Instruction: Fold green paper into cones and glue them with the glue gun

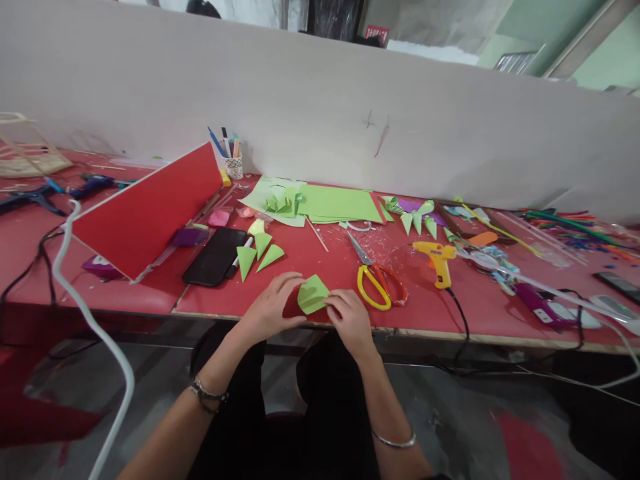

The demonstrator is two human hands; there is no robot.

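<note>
Right hand [350,321]: thumb and fingers pinching the right corner of a light-green paper piece [313,295], held low at the tabletop's [320,257] front edge. Left hand [274,305]: thumb and fingers spread apart, fingertips at the paper's left side; whether they touch, cannot tell.

Nearest clutter: three pointed green paper pieces [245,261] just beyond left hand; beside them a black smartphone [213,257] with a white marker [240,257] along its edge. Scissors [374,283], yellow and orange handles, lie close on the right hand's outer side, blades pointing away. Farther right, yellow glue gun [439,260], its black cord [461,313] dropping over the edge.

Behind: green sheets [343,203], more folded green pieces [417,217], pen cup [233,165] by the wall. Left: red board [153,207] leaning at a slant; white cable [95,307] hanging in front. Far right: bundled pipe cleaners [575,227].
</note>
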